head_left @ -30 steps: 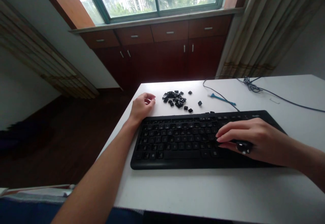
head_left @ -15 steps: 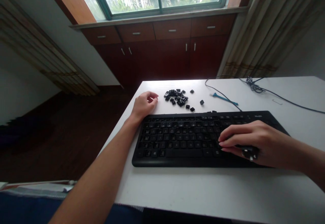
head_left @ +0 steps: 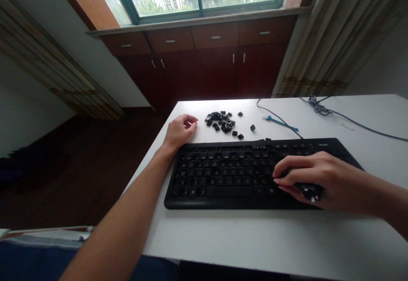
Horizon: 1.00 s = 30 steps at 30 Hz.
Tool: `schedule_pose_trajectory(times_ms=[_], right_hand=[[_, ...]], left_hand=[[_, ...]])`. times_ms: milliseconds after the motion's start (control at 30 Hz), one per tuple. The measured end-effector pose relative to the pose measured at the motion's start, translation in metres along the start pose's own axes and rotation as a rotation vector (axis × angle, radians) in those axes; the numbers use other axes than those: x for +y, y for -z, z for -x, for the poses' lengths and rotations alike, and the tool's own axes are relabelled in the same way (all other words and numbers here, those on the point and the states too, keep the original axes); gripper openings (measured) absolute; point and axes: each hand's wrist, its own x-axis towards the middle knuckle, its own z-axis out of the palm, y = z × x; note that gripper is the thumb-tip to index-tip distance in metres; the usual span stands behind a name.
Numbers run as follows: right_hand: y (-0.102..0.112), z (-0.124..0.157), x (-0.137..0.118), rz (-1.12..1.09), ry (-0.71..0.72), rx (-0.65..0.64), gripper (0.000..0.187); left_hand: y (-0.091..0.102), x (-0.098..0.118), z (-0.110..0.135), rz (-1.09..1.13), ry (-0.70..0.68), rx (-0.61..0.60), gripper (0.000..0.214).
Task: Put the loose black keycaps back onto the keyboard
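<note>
The left hand (head_left: 180, 131) and right hand (head_left: 318, 179) stay well apart, just as before. The right hand curls on the black keyboard (head_left: 223, 174), holding a small black thing (head_left: 309, 191). The left hand rests on the white surface (head_left: 318, 238), near a pile of loose keycaps (head_left: 221, 122).

The left forearm (head_left: 108, 238) and right forearm (head_left: 376, 196) are bare and slim; the right hand (head_left: 318, 183) has neat, rounded fingernails (head_left: 276, 180)
</note>
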Motion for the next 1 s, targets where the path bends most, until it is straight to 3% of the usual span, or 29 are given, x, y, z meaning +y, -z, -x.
schedule_pose_trajectory(times_ms=[433, 800, 867, 933, 1000], right_hand=[[-0.001, -0.004, 0.001, -0.071, 0.036, 0.116, 0.017], [0.0, -0.001, 0.004, 0.004, 0.014, 0.037, 0.016], [0.002, -0.002, -0.001, -0.03, -0.007, 0.107, 0.016], [0.003, -0.005, -0.009, -0.139, -0.074, 0.265, 0.003], [0.004, -0.01, -0.018, -0.379, -0.182, 0.468, 0.025]], left_hand=[[0.001, 0.001, 0.0, 0.001, -0.005, -0.007, 0.026], [0.0, 0.002, 0.0, 0.01, 0.0, -0.006, 0.025], [0.0, 0.002, 0.0, 0.009, 0.002, -0.01, 0.025], [0.0, 0.002, 0.0, 0.005, 0.0, -0.01, 0.025], [0.0, 0.001, -0.001, 0.001, -0.001, -0.008, 0.025]])
